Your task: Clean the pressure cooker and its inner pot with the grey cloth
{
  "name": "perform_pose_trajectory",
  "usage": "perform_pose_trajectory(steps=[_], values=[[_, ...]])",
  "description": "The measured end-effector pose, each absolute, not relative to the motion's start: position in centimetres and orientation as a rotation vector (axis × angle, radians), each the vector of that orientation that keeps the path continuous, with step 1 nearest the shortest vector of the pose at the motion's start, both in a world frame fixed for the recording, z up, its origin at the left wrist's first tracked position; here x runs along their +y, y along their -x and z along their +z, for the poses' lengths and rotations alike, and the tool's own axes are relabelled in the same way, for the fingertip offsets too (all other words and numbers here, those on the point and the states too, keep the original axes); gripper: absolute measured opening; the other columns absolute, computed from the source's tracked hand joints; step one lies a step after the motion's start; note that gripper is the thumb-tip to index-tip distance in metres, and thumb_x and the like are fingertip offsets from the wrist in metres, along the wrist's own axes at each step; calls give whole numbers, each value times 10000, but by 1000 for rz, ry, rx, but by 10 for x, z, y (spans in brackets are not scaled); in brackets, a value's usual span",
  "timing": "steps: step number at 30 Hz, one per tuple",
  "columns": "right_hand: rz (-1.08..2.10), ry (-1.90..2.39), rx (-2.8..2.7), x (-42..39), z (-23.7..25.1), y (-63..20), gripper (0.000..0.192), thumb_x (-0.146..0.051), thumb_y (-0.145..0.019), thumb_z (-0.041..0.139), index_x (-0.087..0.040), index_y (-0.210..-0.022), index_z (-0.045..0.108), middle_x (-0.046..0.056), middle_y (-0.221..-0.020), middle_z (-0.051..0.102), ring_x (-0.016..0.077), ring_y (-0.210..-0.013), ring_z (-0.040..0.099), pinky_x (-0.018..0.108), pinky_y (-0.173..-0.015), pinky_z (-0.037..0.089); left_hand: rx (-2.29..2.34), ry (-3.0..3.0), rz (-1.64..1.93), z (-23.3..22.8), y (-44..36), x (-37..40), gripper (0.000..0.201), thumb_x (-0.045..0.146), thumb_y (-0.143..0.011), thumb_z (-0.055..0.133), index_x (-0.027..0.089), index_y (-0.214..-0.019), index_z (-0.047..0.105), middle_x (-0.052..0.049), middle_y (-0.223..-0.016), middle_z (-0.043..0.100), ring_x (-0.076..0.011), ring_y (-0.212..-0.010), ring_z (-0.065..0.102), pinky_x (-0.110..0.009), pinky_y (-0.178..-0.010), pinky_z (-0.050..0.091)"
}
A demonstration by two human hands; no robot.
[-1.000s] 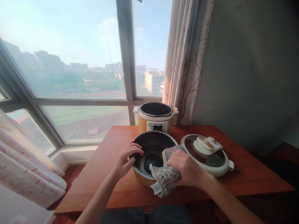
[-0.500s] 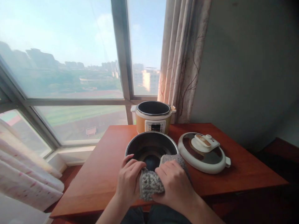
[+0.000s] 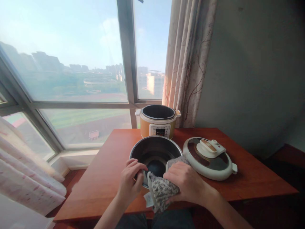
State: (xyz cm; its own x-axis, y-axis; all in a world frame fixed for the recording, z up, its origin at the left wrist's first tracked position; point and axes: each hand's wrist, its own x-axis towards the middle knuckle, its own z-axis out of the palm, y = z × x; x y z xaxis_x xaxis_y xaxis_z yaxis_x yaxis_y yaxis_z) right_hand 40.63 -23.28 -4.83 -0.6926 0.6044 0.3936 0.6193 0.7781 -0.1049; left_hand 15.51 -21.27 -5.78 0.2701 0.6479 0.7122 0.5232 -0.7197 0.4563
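A dark inner pot with a shiny rim stands near the front of the wooden table. At its near left, my left hand is closed on the rim, thumb and fingers on either side. My right hand is wrapped around a fluffy grey cloth at the pot's near right rim. Part of the cloth hangs below the fingers, with a pale label on its edge. Another fold of it shows above my right hand, over the rim.
Behind the pot stands the yellow and white electric cooker body with a control panel. Its white-rimmed lid lies to the right on the table. Windows and a curtain border the far side.
My right hand has drawn slightly right with the cloth. The cloth's left end has come away from my left hand, which now pinches the pot rim. Its label has come into view.
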Motion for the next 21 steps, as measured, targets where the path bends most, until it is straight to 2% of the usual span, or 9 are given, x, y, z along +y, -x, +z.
perform_pose_trajectory(steps=[5,8,12,16,21], values=[[138,873,-2616,-217,-36,-435,513,-671,-743,749,-216,-964,662,38,-888,689,222,-834,602,348,-784,393,903,-2356,1410,-56,-142,-195,277,139,-869,390,208,-675,575,31,-598,573,-142,-590,522,-381,-914,420],[231,876,-2563,-215,-32,-444,503,-553,-667,850,-212,-989,667,39,-946,699,224,-894,614,349,-847,418,784,-2303,1333,-55,-135,-179,289,165,-844,378,217,-592,509,24,-548,520,-153,-591,510,-396,-926,420],[217,980,-2469,-226,-31,-440,452,-391,-641,869,-220,-1002,658,31,-996,694,232,-968,601,373,-929,410,760,-2293,1266,-54,-131,-170,284,198,-828,386,225,-563,484,12,-537,509,-166,-597,497,-425,-951,418],[168,1055,-2425,-237,-36,-431,403,-319,-628,835,-217,-971,648,37,-1002,684,251,-992,582,395,-931,409,766,-2367,1290,-54,-133,-177,317,214,-896,384,222,-632,558,-9,-584,556,-187,-666,525,-451,-958,428],[81,1100,-2339,-240,-45,-424,397,-341,-577,829,-213,-904,642,45,-945,670,263,-923,569,400,-868,407,808,-2467,1294,-57,-139,-192,284,186,-919,394,212,-864,672,-43,-763,671,-207,-829,605,-481,-1027,411]])
